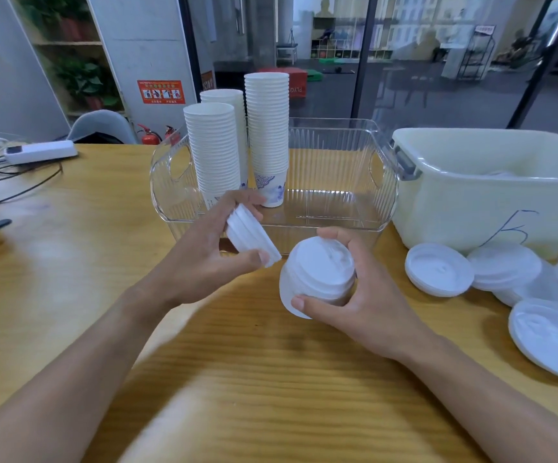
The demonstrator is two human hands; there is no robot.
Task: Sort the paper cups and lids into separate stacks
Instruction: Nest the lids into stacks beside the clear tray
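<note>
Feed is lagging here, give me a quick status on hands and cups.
Left hand grips short cup stack. Right hand grips lidded cup. Three tall stacks in clear bin. Loose lids at right, nothing blocking.

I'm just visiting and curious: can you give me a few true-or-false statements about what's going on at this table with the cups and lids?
1. The left hand holds a few stacked lids. True.
2. The right hand is empty. False: it grips a lidded cup.
3. Three cup stacks stand in the clear bin. True.
4. Loose lids lie left of the hands. False: they lie to the right, by the cream tub.
</note>
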